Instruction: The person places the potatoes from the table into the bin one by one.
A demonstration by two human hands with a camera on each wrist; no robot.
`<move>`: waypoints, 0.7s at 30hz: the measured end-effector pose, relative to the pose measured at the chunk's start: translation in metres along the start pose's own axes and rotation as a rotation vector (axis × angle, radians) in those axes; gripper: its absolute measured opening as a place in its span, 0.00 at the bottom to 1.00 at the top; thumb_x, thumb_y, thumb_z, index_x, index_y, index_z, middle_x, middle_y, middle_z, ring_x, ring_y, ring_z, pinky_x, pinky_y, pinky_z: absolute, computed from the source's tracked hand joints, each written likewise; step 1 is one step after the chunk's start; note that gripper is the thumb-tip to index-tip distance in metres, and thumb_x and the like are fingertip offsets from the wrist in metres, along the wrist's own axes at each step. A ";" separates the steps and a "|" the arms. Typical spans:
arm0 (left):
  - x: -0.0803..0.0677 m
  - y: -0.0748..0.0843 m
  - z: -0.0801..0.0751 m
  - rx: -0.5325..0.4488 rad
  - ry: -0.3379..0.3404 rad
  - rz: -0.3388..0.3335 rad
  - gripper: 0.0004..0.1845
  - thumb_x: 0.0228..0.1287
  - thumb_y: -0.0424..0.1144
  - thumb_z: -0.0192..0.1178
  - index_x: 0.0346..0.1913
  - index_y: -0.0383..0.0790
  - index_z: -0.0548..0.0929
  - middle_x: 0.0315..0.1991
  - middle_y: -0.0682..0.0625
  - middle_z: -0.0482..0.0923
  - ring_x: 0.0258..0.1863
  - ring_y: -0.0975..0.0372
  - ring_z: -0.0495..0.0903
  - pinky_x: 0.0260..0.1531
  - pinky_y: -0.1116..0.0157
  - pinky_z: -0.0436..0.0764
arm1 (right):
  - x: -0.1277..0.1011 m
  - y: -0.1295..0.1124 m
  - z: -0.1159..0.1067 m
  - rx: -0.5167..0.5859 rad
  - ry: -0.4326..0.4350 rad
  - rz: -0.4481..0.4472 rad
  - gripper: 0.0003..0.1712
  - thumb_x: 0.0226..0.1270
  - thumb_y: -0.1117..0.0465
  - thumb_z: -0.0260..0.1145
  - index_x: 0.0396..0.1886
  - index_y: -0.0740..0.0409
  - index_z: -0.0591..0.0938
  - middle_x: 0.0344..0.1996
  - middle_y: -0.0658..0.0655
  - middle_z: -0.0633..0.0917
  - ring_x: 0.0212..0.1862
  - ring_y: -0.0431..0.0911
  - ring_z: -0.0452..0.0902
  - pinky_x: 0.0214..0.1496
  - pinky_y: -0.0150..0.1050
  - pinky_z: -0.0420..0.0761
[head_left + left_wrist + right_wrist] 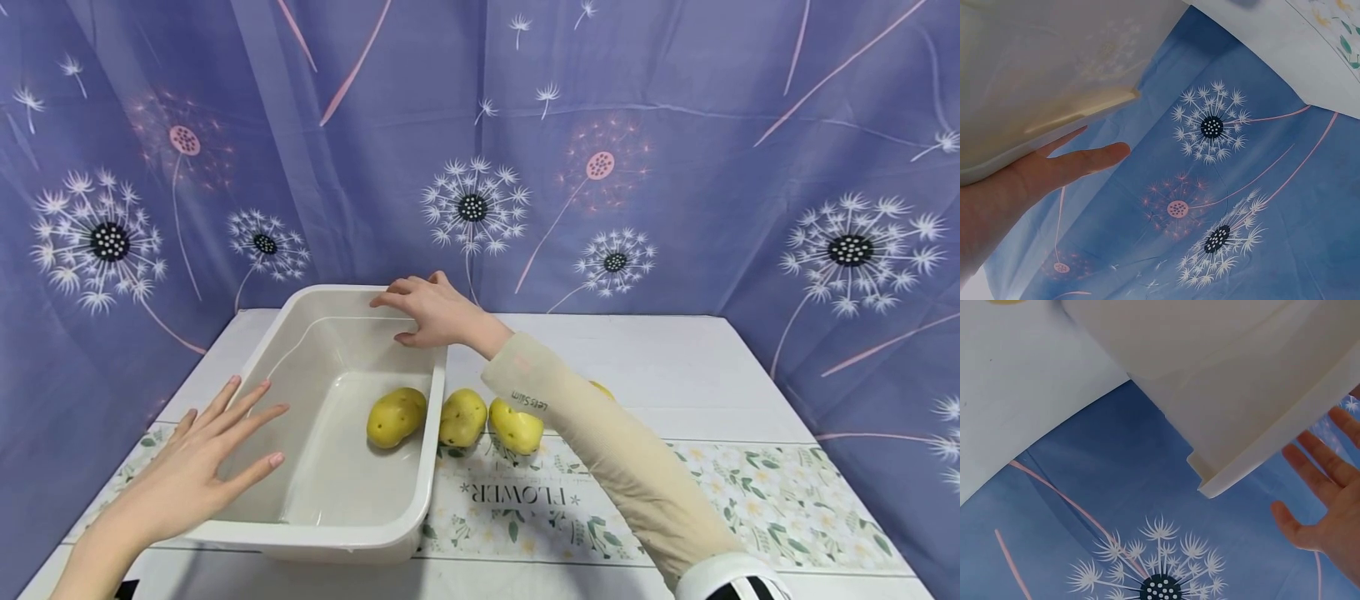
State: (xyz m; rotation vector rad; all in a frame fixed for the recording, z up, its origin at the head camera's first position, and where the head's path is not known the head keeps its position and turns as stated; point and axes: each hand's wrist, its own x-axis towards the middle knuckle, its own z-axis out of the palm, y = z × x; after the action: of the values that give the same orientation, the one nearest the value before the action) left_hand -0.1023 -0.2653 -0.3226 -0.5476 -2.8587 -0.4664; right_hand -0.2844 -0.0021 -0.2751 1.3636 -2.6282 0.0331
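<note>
A white plastic tub stands on the table. One yellow potato lies inside it, against the right wall. Two more potatoes lie just outside that wall, and a fourth peeks out behind my right sleeve. My left hand hovers with spread, straight fingers at the tub's left rim. In the left wrist view my left hand lies close beside the tub wall. My right hand reaches over the tub's far right corner, fingers relaxed. In the right wrist view my right hand is spread, just off the tub's corner.
The white table carries a floral runner printed "FLOWER" across the front. A blue dandelion-print curtain closes in the back and both sides, close to the table's edges.
</note>
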 end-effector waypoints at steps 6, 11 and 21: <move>0.000 0.000 0.000 0.006 0.004 0.002 0.28 0.58 0.52 0.56 0.62 0.56 0.66 0.69 0.48 0.53 0.71 0.58 0.33 0.55 0.30 0.40 | -0.006 0.002 0.000 0.039 0.029 -0.002 0.28 0.56 0.51 0.63 0.58 0.44 0.71 0.54 0.48 0.75 0.54 0.43 0.69 0.51 0.44 0.64; 0.000 -0.001 0.000 0.002 0.000 0.000 0.28 0.58 0.52 0.56 0.62 0.56 0.66 0.69 0.48 0.53 0.71 0.58 0.33 0.55 0.31 0.39 | -0.012 0.004 0.000 0.067 0.046 -0.007 0.27 0.55 0.51 0.63 0.57 0.45 0.72 0.53 0.49 0.75 0.54 0.43 0.69 0.51 0.44 0.64; 0.000 -0.001 0.000 -0.002 -0.003 -0.003 0.28 0.58 0.52 0.56 0.63 0.56 0.65 0.69 0.47 0.53 0.71 0.58 0.32 0.55 0.30 0.39 | -0.027 0.004 0.007 0.091 0.119 -0.011 0.22 0.59 0.55 0.60 0.55 0.46 0.74 0.53 0.48 0.77 0.54 0.42 0.71 0.48 0.42 0.65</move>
State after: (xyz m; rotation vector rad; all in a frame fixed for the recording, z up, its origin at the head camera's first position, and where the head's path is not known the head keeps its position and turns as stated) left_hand -0.1022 -0.2661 -0.3233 -0.5443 -2.8627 -0.4697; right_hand -0.2738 0.0216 -0.2863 1.3601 -2.5490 0.2277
